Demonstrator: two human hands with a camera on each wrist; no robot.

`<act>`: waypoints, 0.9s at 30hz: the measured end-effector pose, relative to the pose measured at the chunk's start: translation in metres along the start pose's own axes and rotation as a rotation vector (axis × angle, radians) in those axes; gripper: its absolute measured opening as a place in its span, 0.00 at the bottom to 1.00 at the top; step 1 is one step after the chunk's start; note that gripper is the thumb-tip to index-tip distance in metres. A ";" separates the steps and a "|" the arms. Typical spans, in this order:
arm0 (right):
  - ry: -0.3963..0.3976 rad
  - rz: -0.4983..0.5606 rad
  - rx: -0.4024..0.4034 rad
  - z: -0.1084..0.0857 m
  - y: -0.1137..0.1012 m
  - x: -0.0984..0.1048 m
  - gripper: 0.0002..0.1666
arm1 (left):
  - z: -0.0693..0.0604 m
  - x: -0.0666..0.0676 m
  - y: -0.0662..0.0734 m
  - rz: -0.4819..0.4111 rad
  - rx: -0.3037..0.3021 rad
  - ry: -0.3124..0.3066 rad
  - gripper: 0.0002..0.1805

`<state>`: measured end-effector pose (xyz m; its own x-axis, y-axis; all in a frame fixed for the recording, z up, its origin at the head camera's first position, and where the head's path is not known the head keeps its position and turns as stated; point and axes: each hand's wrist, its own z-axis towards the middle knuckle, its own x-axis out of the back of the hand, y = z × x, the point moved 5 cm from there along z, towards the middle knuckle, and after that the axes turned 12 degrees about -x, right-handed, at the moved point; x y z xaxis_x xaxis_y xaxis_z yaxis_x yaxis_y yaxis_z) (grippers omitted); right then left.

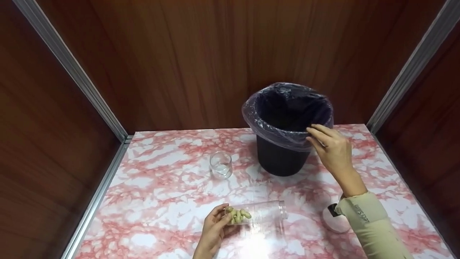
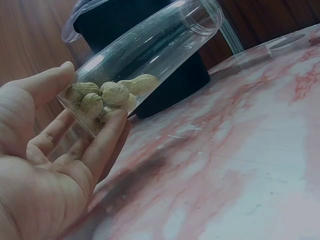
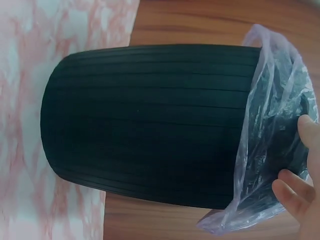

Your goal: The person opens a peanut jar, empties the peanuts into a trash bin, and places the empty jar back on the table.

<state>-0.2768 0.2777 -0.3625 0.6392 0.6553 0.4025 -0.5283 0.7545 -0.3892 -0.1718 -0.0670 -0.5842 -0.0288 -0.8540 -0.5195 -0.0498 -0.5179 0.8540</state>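
Note:
My left hand [image 1: 214, 229] grips the closed end of a clear jar [image 1: 264, 212] that lies nearly level, its open mouth pointing right. Several peanuts [image 1: 238, 215] rest inside at the held end; the left wrist view shows the peanuts [image 2: 112, 96] behind the fingers and the jar [image 2: 165, 40] tilted. At the black bin [image 1: 282, 158], my right hand [image 1: 332, 151] is at the near right of the rim, fingertips on the purple liner [image 1: 264, 127]. In the right wrist view the fingers [image 3: 292, 187] touch the liner [image 3: 265, 150]; whether they pinch it is unclear.
A small clear glass [image 1: 221, 164] stands left of the bin on the red-and-white marbled table [image 1: 154, 201]. A round clear lid [image 1: 336, 220] lies by the right sleeve. Brown wood-look panels [image 1: 187, 64] with metal edge strips enclose the back and both sides.

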 end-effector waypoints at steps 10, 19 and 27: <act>-0.018 -0.035 -0.015 -0.002 0.002 0.001 0.18 | 0.011 -0.015 0.037 -0.081 -0.066 -0.062 0.29; -0.036 -0.046 -0.027 -0.003 0.000 0.000 0.18 | 0.029 -0.033 0.096 -0.179 -0.202 -0.040 0.23; -0.035 -0.040 -0.035 0.000 -0.001 0.001 0.17 | 0.050 -0.056 0.158 -0.196 -0.328 -0.019 0.26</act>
<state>-0.2757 0.2776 -0.3618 0.6389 0.6261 0.4470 -0.4829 0.7787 -0.4006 -0.2283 -0.0983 -0.4214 -0.0687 -0.7377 -0.6717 0.2662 -0.6624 0.7003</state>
